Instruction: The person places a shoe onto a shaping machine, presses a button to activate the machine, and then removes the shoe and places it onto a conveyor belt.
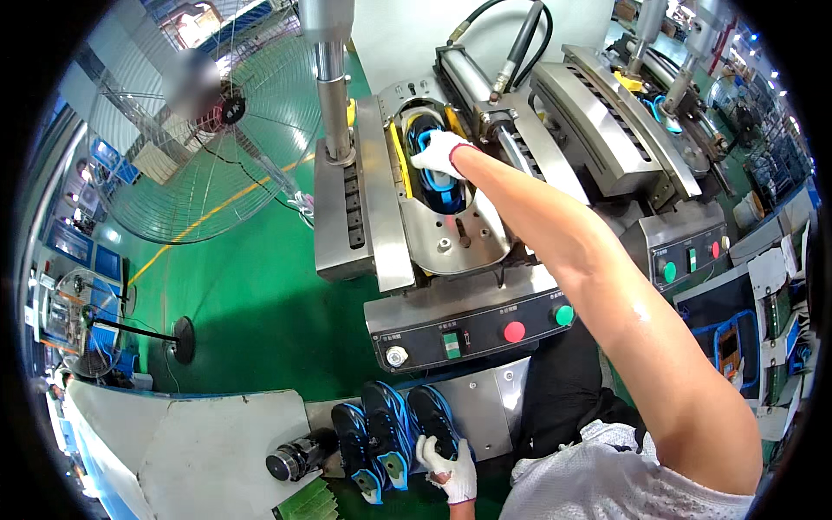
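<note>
My right hand (439, 156), in a white knit glove, reaches far forward and grips a black and blue sports shoe (445, 198) at its opening. That shoe sits in the metal bed of a press machine (390, 208), between yellow pads (400, 160). Close to my body, my left hand (451, 470), gloved too, has its fingers round the heel end of another black and blue shoe (431, 412). Two similar shoes, one in the middle (386, 425) and one at the left (354, 442), lie beside it on a metal ledge (490, 407).
The press's control panel (472, 334) carries red and green buttons. A second press (598, 121) stands to the right. A large wire-caged fan (208, 130) is at the left. A dark bottle (299, 457) lies by the shoes, next to a pale tabletop (208, 442).
</note>
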### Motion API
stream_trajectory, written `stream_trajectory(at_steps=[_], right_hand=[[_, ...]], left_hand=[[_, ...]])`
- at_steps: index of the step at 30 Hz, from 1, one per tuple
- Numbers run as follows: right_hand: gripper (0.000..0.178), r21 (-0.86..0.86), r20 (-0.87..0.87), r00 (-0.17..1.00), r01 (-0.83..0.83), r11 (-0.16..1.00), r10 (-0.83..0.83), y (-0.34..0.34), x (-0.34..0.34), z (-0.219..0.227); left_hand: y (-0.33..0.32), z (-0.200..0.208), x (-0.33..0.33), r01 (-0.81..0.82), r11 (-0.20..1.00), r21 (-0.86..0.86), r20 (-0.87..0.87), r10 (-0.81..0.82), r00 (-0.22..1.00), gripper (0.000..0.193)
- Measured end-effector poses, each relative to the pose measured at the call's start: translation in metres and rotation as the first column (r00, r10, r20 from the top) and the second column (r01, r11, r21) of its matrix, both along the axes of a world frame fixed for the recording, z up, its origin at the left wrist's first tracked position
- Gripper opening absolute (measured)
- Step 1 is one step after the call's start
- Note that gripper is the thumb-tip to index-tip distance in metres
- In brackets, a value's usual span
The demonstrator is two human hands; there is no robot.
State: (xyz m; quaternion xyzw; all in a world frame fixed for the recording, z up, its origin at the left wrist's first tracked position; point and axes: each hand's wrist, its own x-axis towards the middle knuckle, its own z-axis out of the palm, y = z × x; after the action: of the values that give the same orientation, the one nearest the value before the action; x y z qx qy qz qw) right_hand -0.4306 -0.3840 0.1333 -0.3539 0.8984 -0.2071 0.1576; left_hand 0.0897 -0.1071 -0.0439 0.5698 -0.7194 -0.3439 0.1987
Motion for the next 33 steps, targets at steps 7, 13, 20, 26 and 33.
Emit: stream_trajectory(at_steps=[7, 13, 20, 26, 33], right_hand=[[0.081, -0.508, -0.048, 0.865, -0.452, 0.733, 0.5, 0.233, 0.17, 0.032], [0.079, 0.062, -0.27, 0.882, -0.385, 0.921, 0.387, 0.346, 0.18, -0.099], [0.102, -0.304, -0.09, 0.882, -0.466, 0.831, 0.462, 0.413, 0.185, -0.067], [0.125, -0.409, 0.281, 0.828, -0.354, 0.841, 0.485, 0.559, 0.232, -0.072], [0.12, -0.643, 0.127, 0.929, 0.345, 0.684, -0.349, 0.641, 0.274, -0.07]], left_hand=[[-0.033, 0.028, 0.034, 0.474, 0.875, -0.093, 0.201, -0.45, 0.87, 0.062], [-0.074, 0.027, 0.022, 0.677, 0.71, -0.195, 0.19, -0.65, 0.736, 0.025], [-0.036, 0.132, -0.065, 0.623, 0.732, -0.276, 0.044, -0.638, 0.769, 0.013], [0.04, 0.167, -0.169, 0.775, 0.511, -0.373, -0.033, -0.842, 0.539, 0.021], [0.181, 0.213, -0.308, 0.859, -0.024, -0.511, -0.14, -0.984, -0.111, 0.033]])
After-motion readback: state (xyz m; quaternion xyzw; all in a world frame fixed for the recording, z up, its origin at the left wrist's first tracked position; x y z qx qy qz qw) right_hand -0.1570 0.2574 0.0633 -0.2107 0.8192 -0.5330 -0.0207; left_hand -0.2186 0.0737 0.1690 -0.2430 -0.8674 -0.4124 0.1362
